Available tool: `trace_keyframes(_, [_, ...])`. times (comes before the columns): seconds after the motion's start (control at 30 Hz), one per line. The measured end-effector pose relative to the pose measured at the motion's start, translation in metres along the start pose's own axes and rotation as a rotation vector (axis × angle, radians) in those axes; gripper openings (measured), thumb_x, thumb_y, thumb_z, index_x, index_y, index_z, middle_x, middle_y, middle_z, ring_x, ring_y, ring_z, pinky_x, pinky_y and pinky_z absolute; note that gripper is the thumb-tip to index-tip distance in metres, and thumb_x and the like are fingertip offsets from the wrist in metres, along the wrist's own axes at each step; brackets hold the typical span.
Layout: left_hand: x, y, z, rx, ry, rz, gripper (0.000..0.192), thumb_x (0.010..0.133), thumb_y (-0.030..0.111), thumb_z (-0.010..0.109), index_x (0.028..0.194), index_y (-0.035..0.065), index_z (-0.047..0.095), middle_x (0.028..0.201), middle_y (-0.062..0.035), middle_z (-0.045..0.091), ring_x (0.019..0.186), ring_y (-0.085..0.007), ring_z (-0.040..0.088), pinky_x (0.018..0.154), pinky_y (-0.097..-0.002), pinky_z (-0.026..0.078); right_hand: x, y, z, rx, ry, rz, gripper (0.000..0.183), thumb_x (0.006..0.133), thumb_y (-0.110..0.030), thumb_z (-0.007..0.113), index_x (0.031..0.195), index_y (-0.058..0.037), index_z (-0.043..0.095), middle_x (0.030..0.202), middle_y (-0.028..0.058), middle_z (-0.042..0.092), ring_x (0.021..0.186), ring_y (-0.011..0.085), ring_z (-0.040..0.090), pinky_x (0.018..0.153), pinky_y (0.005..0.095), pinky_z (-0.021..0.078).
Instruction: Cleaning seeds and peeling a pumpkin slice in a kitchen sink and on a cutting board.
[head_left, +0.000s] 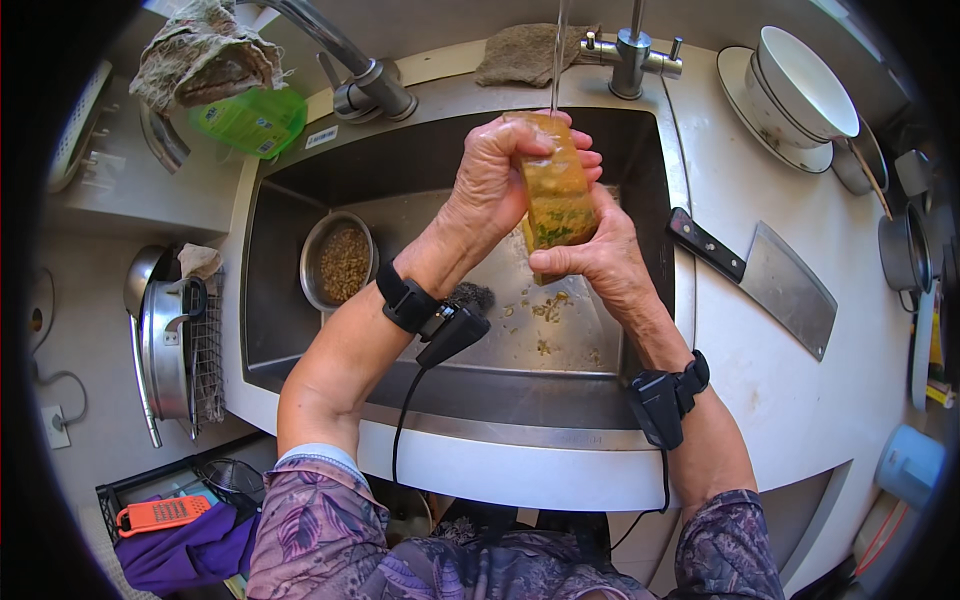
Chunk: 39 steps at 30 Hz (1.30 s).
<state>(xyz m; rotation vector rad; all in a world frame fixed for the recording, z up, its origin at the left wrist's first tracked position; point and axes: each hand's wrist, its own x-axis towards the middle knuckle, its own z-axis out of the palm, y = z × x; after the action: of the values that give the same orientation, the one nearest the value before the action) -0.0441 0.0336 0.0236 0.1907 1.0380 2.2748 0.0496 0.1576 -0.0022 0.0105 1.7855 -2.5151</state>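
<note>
Above the stainless steel sink (465, 397), a piece of orange-yellow squash or pumpkin (559, 187) with green mottled skin is gripped between both hands, under a thin stream of water (559, 60). My left hand (499, 161) wraps its upper left side, the thumb lying across the front. My right hand (604, 244) clasps its lower right side, with the thumb at the bottom edge. Yellowish scraps (551, 307) lie on the sink floor below. A metal bowl (306, 262) of brown seeds or grains stands at the sink's left, and a dark scouring pad (472, 296) sits behind my left wrist.
A cleaver (787, 289) rests on the right counter, its handle near the sink edge. White bowls (806, 82) stand on a plate behind it. Two faucets (634, 64) (375, 94), a grey cloth (529, 56) and a green bottle (251, 124) line the back. A steel pot (166, 349) stands left.
</note>
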Motion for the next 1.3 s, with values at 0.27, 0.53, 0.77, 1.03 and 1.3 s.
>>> trace_keyframes(0.27, [0.015, 0.02, -0.002, 0.241, -0.021, -0.023, 0.023, 0.081, 0.007, 0.06, 0.096, -0.0098, 0.059, 0.093, -0.0255, 0.063, 0.086, -0.0357, 0.066, 0.082, -0.0453, 0.054, 0.0, 0.0, 0.003, 0.016, -0.008, 0.002, 0.065, 0.055, -0.017, 0.089, 0.104, -0.0008, 0.05, 0.083, 0.0049, 0.06, 0.069, 0.0118, 0.06, 0.057, 0.0229, 0.0525])
trace_keyframes(0.53, [0.032, 0.032, -0.001, 0.482, 0.063, -0.051, 0.032, 0.088, 0.023, 0.062, 0.093, -0.0088, 0.06, 0.087, -0.0223, 0.065, 0.081, -0.0329, 0.067, 0.074, -0.0409, 0.057, -0.001, 0.001, 0.001, -0.044, 0.042, -0.021, 0.06, 0.057, -0.015, 0.088, 0.101, -0.0025, 0.049, 0.082, 0.0051, 0.059, 0.067, 0.0106, 0.06, 0.055, 0.0226, 0.0523])
trace_keyframes(0.77, [0.023, 0.031, 0.006, 0.584, -0.042, -0.011, 0.017, 0.084, 0.013, 0.068, 0.092, -0.0013, 0.064, 0.08, -0.0067, 0.066, 0.073, -0.0139, 0.064, 0.071, -0.0274, 0.054, -0.002, 0.0, 0.003, -0.02, 0.076, -0.022, 0.06, 0.058, -0.013, 0.087, 0.102, -0.0023, 0.048, 0.084, 0.0054, 0.059, 0.067, 0.0109, 0.06, 0.055, 0.0228, 0.0526])
trace_keyframes(1.03, [0.025, 0.037, -0.003, 0.613, -0.051, -0.046, 0.018, 0.083, 0.018, 0.069, 0.09, 0.0015, 0.065, 0.08, -0.0024, 0.063, 0.071, -0.0093, 0.059, 0.068, -0.0232, 0.05, 0.001, 0.008, -0.001, -0.258, 0.091, -0.17, 0.059, 0.056, -0.015, 0.088, 0.1, -0.0026, 0.05, 0.088, 0.0052, 0.06, 0.082, 0.0141, 0.06, 0.07, 0.0276, 0.0517])
trace_keyframes(1.3, [0.008, 0.043, 0.006, 0.572, -0.062, -0.043, 0.025, 0.077, 0.005, 0.06, 0.1, -0.0045, 0.061, 0.088, -0.0057, 0.062, 0.078, -0.0108, 0.06, 0.072, -0.0246, 0.051, 0.0, 0.01, 0.001, -0.316, 0.106, -0.145, 0.063, 0.053, -0.019, 0.089, 0.1, -0.0037, 0.051, 0.091, 0.0088, 0.062, 0.087, 0.0213, 0.061, 0.078, 0.0325, 0.0489])
